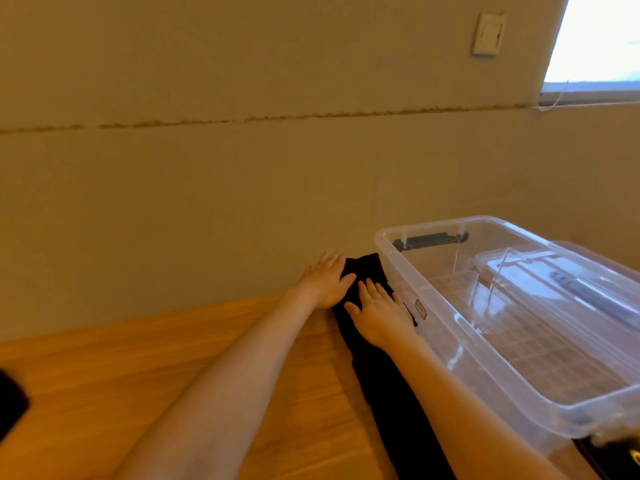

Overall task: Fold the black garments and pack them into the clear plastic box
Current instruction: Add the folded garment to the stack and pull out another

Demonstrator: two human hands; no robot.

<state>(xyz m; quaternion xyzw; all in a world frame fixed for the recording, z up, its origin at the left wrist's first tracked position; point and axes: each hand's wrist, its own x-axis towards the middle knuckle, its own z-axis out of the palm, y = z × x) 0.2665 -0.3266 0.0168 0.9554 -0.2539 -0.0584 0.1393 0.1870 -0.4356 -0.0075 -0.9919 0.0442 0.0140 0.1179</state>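
A long narrow black garment [388, 382] lies on the wooden surface, stretched from the wall toward me along the left side of the clear plastic box [391, 258]. My left hand [323, 280] lies flat at the garment's far end, fingers straight, thumb on the fabric. My right hand [379, 313] presses flat on the garment just nearer, fingers spread and straight. The box stands open, with nothing black inside it.
The wooden surface [138, 368] meets a beige wall right behind the garment's far end. A clear lid [561, 271] leans at the box's right side. Another dark item [10, 403] shows at the left edge, and a dark object [609, 459] at the bottom right corner.
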